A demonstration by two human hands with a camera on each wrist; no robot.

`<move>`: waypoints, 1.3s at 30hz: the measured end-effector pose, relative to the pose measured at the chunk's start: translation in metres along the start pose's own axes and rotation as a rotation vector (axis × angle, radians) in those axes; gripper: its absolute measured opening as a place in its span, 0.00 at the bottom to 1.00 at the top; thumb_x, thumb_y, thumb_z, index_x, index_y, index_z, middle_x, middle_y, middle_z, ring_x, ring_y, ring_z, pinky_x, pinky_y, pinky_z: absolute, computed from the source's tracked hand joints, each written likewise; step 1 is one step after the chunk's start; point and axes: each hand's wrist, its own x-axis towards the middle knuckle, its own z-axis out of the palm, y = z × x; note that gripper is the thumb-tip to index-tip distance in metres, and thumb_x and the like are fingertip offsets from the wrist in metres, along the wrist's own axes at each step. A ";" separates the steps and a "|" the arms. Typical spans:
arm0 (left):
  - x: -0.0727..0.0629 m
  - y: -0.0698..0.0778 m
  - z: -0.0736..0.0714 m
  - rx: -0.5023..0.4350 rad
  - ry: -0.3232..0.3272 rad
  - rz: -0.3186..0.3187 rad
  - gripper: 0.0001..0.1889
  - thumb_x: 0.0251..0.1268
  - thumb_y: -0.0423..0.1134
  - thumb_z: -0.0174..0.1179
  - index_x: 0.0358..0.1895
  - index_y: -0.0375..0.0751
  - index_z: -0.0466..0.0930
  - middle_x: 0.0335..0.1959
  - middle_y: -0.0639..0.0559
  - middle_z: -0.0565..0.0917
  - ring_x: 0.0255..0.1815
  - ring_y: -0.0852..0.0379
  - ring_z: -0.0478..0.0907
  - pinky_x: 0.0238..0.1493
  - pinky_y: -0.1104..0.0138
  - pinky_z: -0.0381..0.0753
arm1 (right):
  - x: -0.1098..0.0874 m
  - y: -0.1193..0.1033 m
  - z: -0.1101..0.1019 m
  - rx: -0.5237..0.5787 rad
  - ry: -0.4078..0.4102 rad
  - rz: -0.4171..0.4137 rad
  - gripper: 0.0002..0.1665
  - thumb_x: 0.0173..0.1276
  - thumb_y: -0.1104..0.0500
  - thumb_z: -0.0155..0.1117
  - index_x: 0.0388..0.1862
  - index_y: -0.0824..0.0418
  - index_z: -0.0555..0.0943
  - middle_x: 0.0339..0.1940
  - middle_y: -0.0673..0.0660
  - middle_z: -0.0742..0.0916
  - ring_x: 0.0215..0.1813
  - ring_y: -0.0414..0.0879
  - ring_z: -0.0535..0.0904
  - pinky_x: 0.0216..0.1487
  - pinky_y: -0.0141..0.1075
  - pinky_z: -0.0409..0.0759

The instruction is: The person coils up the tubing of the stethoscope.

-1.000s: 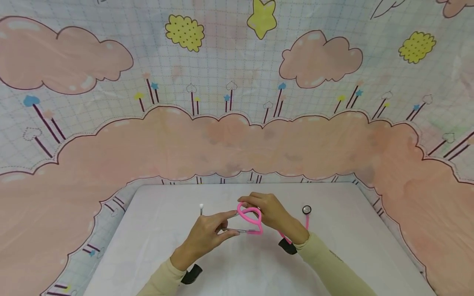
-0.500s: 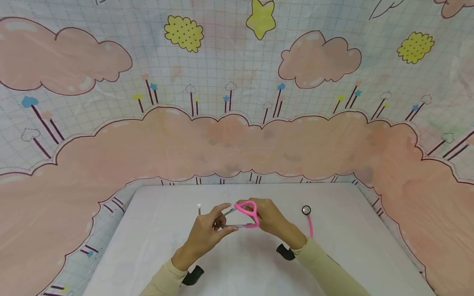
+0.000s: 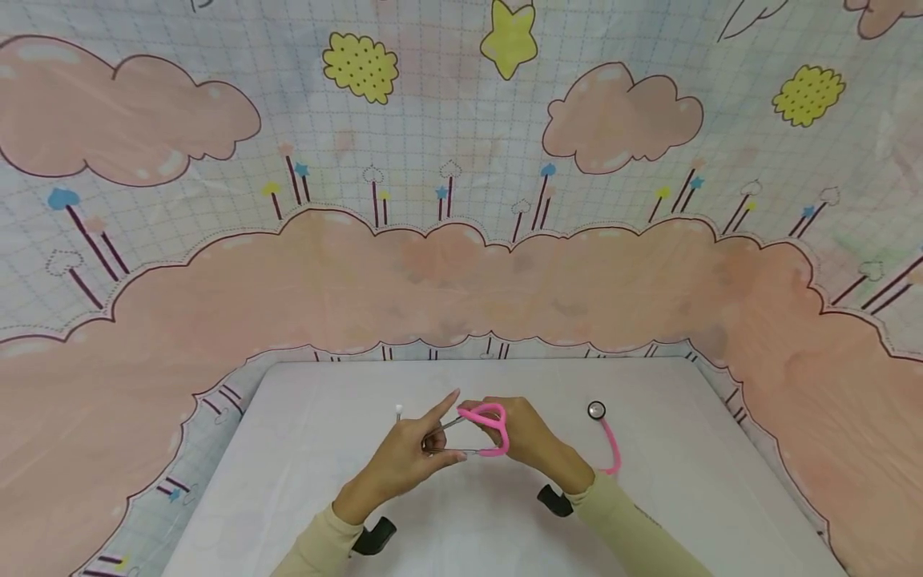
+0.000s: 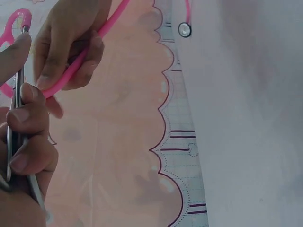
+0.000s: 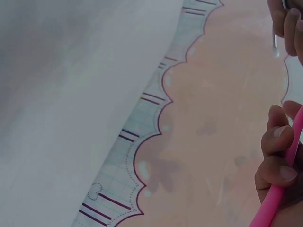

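A pink stethoscope (image 3: 502,433) is held up over the white table between both hands. My left hand (image 3: 404,457) grips its metal ear tubes (image 4: 19,85), with the fingers curled round them and the index finger and thumb stretched out along them. One white eartip (image 3: 399,409) pokes up behind that hand. My right hand (image 3: 530,433) holds the pink tubing (image 5: 289,161) just past the fork, fingers curled round it. The round chest piece (image 3: 596,410) lies on the table to the right, its tubing partly hidden behind the right forearm.
The white tabletop (image 3: 288,449) spreads under both hands. Beyond its far edge hangs a patterned backdrop cloth (image 3: 447,280) with clouds and stars. A black strap piece (image 3: 375,535) shows at the left wrist and another black piece (image 3: 555,501) at the right.
The left index finger has lifted away from the tube. The right hand has lowered slightly and turned the pink fork. Tubing near the chest piece now bows out to the right.
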 end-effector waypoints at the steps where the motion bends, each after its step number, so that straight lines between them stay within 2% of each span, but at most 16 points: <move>1: 0.000 0.000 0.000 -0.002 -0.006 0.001 0.43 0.53 0.43 0.73 0.74 0.47 0.63 0.21 0.61 0.73 0.23 0.74 0.61 0.24 0.80 0.66 | 0.000 -0.001 0.001 0.040 0.002 0.006 0.13 0.61 0.67 0.69 0.46 0.64 0.86 0.39 0.57 0.91 0.34 0.45 0.87 0.35 0.25 0.80; 5: -0.001 -0.001 0.002 -0.003 0.012 0.030 0.39 0.53 0.42 0.73 0.71 0.43 0.68 0.21 0.60 0.74 0.22 0.74 0.61 0.24 0.81 0.64 | 0.004 -0.004 0.002 0.144 0.006 0.020 0.10 0.64 0.69 0.66 0.44 0.68 0.86 0.41 0.60 0.90 0.39 0.48 0.88 0.38 0.27 0.82; 10: -0.002 -0.001 0.003 -0.007 0.050 0.041 0.38 0.52 0.41 0.73 0.69 0.40 0.70 0.20 0.60 0.74 0.22 0.73 0.62 0.24 0.82 0.64 | 0.004 -0.004 0.002 0.059 0.007 0.009 0.10 0.62 0.70 0.68 0.43 0.68 0.86 0.41 0.61 0.90 0.41 0.50 0.88 0.40 0.31 0.84; 17: -0.002 -0.003 0.002 0.003 0.087 0.051 0.35 0.55 0.44 0.72 0.68 0.44 0.73 0.20 0.60 0.74 0.22 0.73 0.62 0.25 0.83 0.65 | 0.000 0.001 0.003 -0.101 -0.065 0.064 0.19 0.60 0.70 0.69 0.51 0.62 0.85 0.44 0.58 0.90 0.37 0.47 0.87 0.39 0.32 0.84; 21: -0.002 -0.005 0.003 0.004 0.107 0.067 0.34 0.56 0.44 0.71 0.67 0.44 0.73 0.20 0.60 0.75 0.22 0.74 0.63 0.24 0.83 0.65 | -0.001 0.002 0.005 -0.112 -0.074 0.081 0.18 0.61 0.67 0.70 0.51 0.61 0.85 0.39 0.57 0.90 0.32 0.45 0.84 0.35 0.29 0.82; 23: -0.002 -0.006 0.004 0.009 0.124 0.071 0.34 0.55 0.43 0.72 0.67 0.43 0.74 0.20 0.59 0.75 0.22 0.74 0.63 0.24 0.83 0.65 | -0.001 0.002 0.007 -0.041 -0.056 0.110 0.13 0.64 0.66 0.68 0.48 0.61 0.85 0.34 0.56 0.90 0.29 0.42 0.82 0.33 0.27 0.80; 25: -0.001 -0.006 0.004 0.019 0.148 0.073 0.33 0.55 0.42 0.72 0.67 0.42 0.74 0.20 0.59 0.75 0.22 0.74 0.63 0.24 0.83 0.66 | -0.002 0.003 0.011 0.094 -0.050 0.153 0.04 0.69 0.64 0.63 0.40 0.62 0.84 0.26 0.54 0.87 0.25 0.37 0.77 0.29 0.25 0.77; 28: 0.001 -0.007 0.003 0.019 0.189 0.058 0.34 0.54 0.41 0.72 0.67 0.42 0.74 0.20 0.57 0.75 0.22 0.73 0.63 0.23 0.82 0.67 | -0.003 0.001 0.013 0.316 -0.066 0.225 0.09 0.73 0.62 0.58 0.35 0.64 0.81 0.20 0.54 0.81 0.22 0.32 0.71 0.25 0.26 0.74; 30: 0.002 -0.007 0.001 0.016 0.212 0.043 0.35 0.53 0.40 0.73 0.67 0.44 0.74 0.20 0.57 0.76 0.21 0.72 0.64 0.23 0.82 0.67 | -0.003 0.001 0.014 0.422 -0.088 0.265 0.10 0.75 0.60 0.55 0.38 0.64 0.81 0.20 0.54 0.80 0.20 0.32 0.70 0.23 0.27 0.73; 34: 0.004 -0.007 -0.003 0.022 0.248 0.032 0.35 0.51 0.37 0.74 0.67 0.41 0.74 0.20 0.56 0.77 0.21 0.71 0.66 0.24 0.81 0.68 | -0.005 0.000 0.014 0.493 -0.107 0.328 0.12 0.77 0.60 0.53 0.51 0.63 0.80 0.25 0.56 0.82 0.19 0.42 0.73 0.22 0.28 0.74; 37: 0.004 -0.009 -0.007 0.065 0.289 0.027 0.36 0.49 0.35 0.75 0.66 0.39 0.74 0.20 0.55 0.76 0.21 0.69 0.67 0.23 0.81 0.68 | -0.008 0.002 0.016 0.489 -0.134 0.375 0.10 0.77 0.61 0.53 0.50 0.61 0.80 0.25 0.55 0.82 0.19 0.44 0.73 0.23 0.27 0.74; 39: 0.005 -0.011 -0.011 0.097 0.328 0.022 0.36 0.48 0.34 0.75 0.66 0.40 0.75 0.20 0.55 0.76 0.21 0.68 0.67 0.23 0.81 0.68 | -0.011 0.004 0.016 0.482 -0.158 0.408 0.10 0.76 0.61 0.54 0.49 0.61 0.81 0.25 0.53 0.81 0.20 0.40 0.73 0.23 0.27 0.73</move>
